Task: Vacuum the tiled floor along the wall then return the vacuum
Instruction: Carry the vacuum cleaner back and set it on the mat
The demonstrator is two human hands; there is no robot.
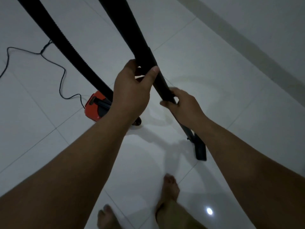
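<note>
A black vacuum wand slants from the top of the view down to a flat black floor nozzle resting on the white tiled floor. My left hand is closed around the wand where its thick upper part meets the thinner tube. Lower down, my right hand grips the thin tube. A ribbed black hose curves down to the red canister vacuum, which sits on the floor partly hidden behind my left forearm.
The thin black power cord snakes across the tiles at the left to the canister. The wall's base runs diagonally at the upper right. My bare feet stand at the bottom of the view.
</note>
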